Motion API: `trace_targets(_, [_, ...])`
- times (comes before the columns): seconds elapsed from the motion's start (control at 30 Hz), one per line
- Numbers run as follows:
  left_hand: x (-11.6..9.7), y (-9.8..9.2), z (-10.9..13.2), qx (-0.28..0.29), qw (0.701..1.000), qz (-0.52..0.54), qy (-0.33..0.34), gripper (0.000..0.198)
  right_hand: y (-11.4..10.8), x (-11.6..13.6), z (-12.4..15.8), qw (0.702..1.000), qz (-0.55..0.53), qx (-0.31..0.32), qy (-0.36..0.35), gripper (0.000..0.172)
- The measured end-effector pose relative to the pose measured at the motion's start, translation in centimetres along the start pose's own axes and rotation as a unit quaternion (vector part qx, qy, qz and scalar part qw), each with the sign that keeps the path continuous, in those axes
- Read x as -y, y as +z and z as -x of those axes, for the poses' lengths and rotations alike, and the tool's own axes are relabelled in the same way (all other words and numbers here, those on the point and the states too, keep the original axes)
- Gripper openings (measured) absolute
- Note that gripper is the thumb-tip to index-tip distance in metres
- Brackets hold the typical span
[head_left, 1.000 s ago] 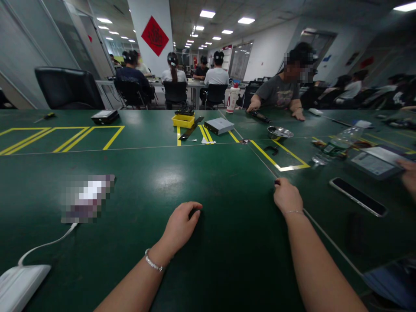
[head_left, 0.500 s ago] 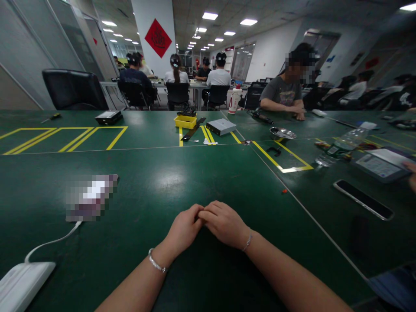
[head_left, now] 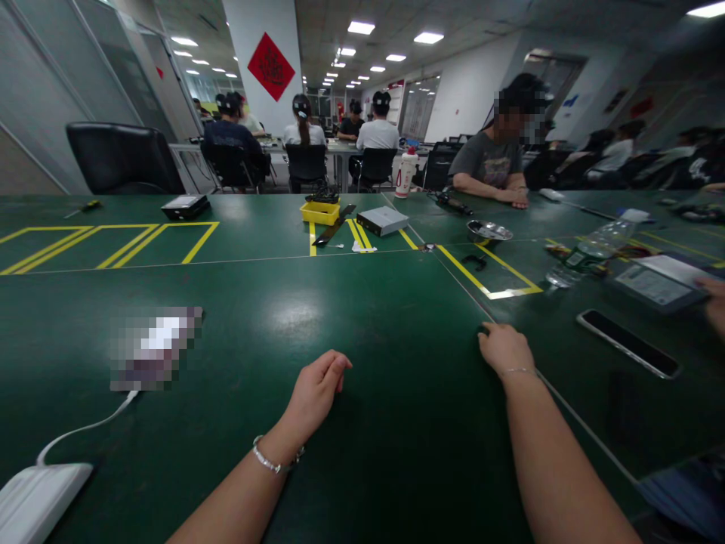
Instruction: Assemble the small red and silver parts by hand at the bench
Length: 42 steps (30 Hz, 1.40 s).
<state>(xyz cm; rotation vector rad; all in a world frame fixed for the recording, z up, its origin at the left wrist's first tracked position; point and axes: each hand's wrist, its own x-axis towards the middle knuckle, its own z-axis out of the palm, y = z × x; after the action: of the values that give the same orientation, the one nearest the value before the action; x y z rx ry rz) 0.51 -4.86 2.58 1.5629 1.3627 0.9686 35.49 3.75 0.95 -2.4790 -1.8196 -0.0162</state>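
Observation:
My left hand (head_left: 320,384) rests on the green table (head_left: 396,453) with its fingers curled in. Nothing shows between them. A silvery bracelet circles that wrist. Farther right, my right hand (head_left: 507,349) reaches down to the tabletop beside a pale seam line. Its fingers bend downward and their tips are mostly hidden under the hand. The spot where a small red bit lay is now covered by this hand, so I cannot see whether the fingers hold it.
At left a phone (head_left: 155,347) is cabled to a white block (head_left: 42,499). At right lie a dark phone (head_left: 627,344), a plastic bottle (head_left: 592,253) and a grey metal box (head_left: 660,283). Farther back are a metal bowl (head_left: 488,232) and a yellow tray (head_left: 320,214). A person (head_left: 495,166) sits opposite.
My hands were together in front of me. The right one has moved away, right and forward, over the small red bit. My left hand has stayed nearly in place, fingers curled.

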Motion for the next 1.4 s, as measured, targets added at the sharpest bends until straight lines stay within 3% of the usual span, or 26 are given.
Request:
trace_targets(0.27, [0.0,0.1,0.1,0.003,0.999,0.045,0.007,0.023,-1.3,1.8,0.8,0.999,-0.042,0.006,0.002,0.027])
trace_targets(0.37, [0.2,0.3,0.0,0.006,0.998,0.061,0.002,0.022,-1.7,3.8,1.6,0.99,-0.127,0.005,-0.052,0.025])
trace_targets(0.47, [0.5,0.5,-0.2,-0.002,0.997,0.079,-0.013,0.025,-1.9,6.8,3.1,0.956,-0.271,0.052,-0.102,0.022])
trace_targets(0.53, [0.7,0.6,-0.4,-0.008,0.997,0.081,-0.018,0.026,-2.1,9.0,4.5,0.9,-0.399,0.132,-0.119,0.02])
trace_targets(0.7, [1.0,0.5,-0.5,-0.025,0.999,0.035,-0.009,0.021,-3.2,13.9,8.2,0.672,-0.662,0.324,-0.072,0.017])
trace_targets(0.8, [1.0,0.4,-0.4,-0.029,1.0,-0.004,-0.001,0.019,-3.2,16.0,9.9,0.606,-0.706,0.365,-0.025,0.012])
trace_targets(1.0, [0.5,0.5,-0.3,-0.037,0.999,-0.022,-0.004,0.022,-1.5,17.3,11.2,0.602,-0.73,0.324,0.016,0.007])
trace_targets(1.17, [0.2,0.4,-0.1,-0.032,0.999,0.002,-0.003,0.024,-1.0,16.7,11.2,0.586,-0.741,0.327,-0.013,0.018])
trace_targets(1.4, [0.1,0.4,0.0,-0.02,1.0,-0.005,-0.013,0.024,-0.9,16.6,11.1,0.593,-0.73,0.338,-0.038,0.02])
